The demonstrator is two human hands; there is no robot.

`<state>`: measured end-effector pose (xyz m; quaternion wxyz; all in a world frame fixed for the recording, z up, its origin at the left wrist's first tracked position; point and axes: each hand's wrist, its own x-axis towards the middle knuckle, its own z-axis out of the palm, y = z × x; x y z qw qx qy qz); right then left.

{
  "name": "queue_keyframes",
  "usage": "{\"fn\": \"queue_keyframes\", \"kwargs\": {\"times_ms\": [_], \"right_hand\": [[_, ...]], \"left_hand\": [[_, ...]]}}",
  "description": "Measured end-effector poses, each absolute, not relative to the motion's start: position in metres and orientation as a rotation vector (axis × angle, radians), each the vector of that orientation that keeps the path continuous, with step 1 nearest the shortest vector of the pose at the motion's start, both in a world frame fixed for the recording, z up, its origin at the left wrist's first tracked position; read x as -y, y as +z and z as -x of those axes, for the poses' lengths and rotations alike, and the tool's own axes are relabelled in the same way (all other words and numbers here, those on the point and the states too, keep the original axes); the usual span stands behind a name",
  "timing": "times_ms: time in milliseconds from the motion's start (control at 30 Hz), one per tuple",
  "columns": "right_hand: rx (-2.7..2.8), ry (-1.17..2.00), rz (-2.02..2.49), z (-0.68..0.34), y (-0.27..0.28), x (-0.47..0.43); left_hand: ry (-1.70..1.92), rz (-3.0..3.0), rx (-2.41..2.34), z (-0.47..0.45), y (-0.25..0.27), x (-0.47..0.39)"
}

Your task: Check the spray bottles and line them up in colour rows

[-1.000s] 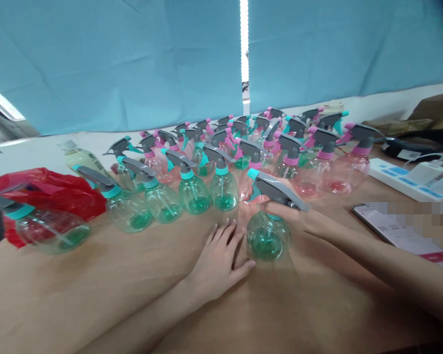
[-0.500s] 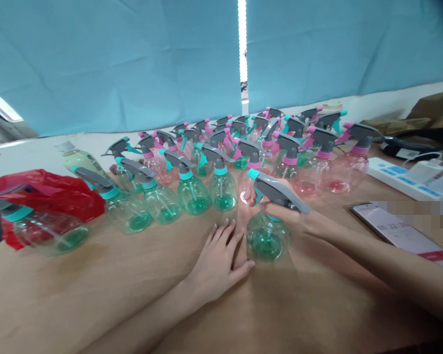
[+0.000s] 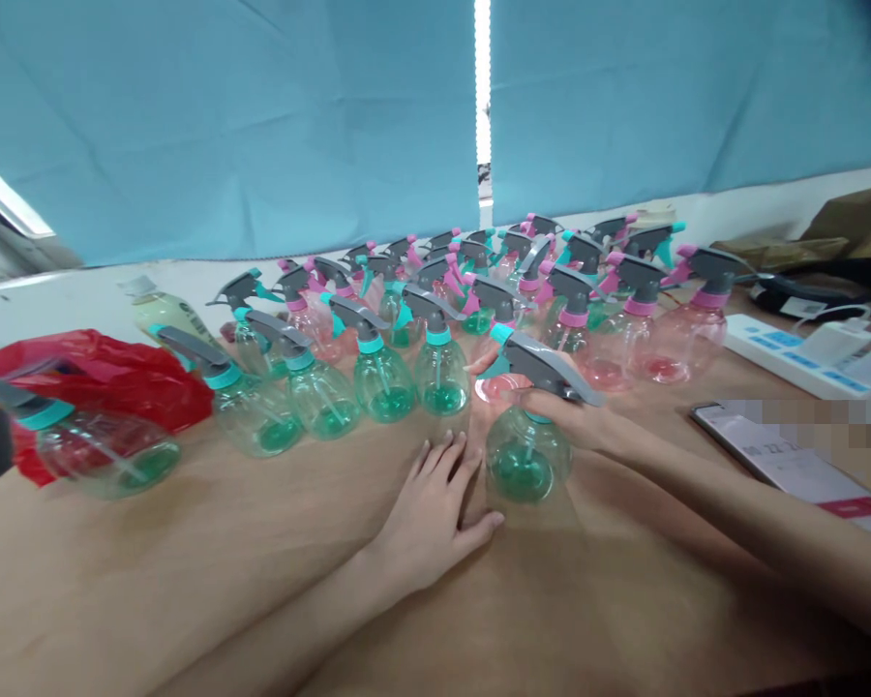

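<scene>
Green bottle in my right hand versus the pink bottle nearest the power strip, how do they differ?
The green bottle has a turquoise nozzle, while the pink bottle has a pink one. The right hand holds the green bottle near its top; no hand touches the pink bottle, which is farther back. Both have grey spray heads and rounded, see-through bodies.

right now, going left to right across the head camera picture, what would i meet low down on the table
Red bag → left hand → green spray bottle in the right hand → phone.
</scene>
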<state>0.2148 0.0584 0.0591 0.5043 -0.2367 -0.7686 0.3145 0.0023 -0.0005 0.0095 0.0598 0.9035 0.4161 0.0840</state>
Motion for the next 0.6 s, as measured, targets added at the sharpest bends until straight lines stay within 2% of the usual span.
{"fn": "queue_keyframes", "kwargs": {"times_ms": [600], "right_hand": [[1.757, 0.875, 0.541, -0.2099, 0.0610, -0.0523]], "left_hand": [[0.289, -2.742, -1.252, -0.0015, 0.0078, -0.0002]]}}
